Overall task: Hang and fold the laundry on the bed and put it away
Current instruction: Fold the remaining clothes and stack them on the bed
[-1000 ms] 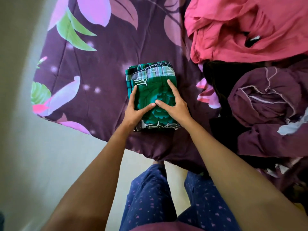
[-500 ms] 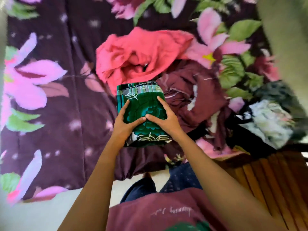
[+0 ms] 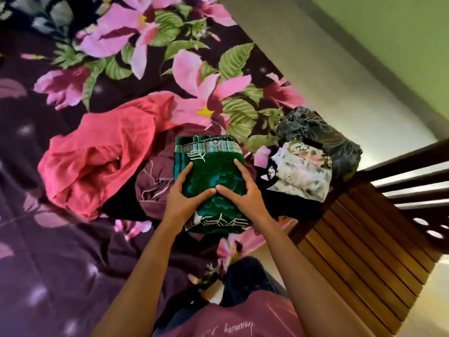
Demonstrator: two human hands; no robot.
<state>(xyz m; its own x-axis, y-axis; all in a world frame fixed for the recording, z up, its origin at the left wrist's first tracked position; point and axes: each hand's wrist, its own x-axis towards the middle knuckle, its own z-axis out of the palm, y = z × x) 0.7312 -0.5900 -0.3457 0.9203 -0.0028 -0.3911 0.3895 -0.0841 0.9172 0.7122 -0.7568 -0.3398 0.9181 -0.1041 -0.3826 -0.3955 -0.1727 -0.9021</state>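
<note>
Folded green floral cloth (image 3: 213, 164) is clamped between left hand (image 3: 183, 199) and right hand (image 3: 246, 198) over the maroon garment (image 3: 150, 190) on the bed (image 3: 60, 263), thumbs meeting on top, fingers (image 3: 239, 167) spread along its sides, and level, even pressure should stop the folds slipping.

Wooden slats (image 3: 359, 254): mid-brown, set side by side, running diagonally at lower right, just beside the corner of the bed (image 3: 60, 263). Their surface is glossy.

Dark rails (image 3: 408, 176): several parallel bars above the slats; the lowest bar shows oval cut-outs.

Floor (image 3: 335, 98): pale and smooth, right of the bed.

Skirting (image 3: 369, 66): a dark band between the floor and the wall.

Wall (image 3: 393, 30): green and plain.

Shirt (image 3: 243, 322): maroon, at the bottom edge, with pale script lettering that cannot be read.

Trousers (image 3: 245, 276): dark blue, just above the shirt.
</note>
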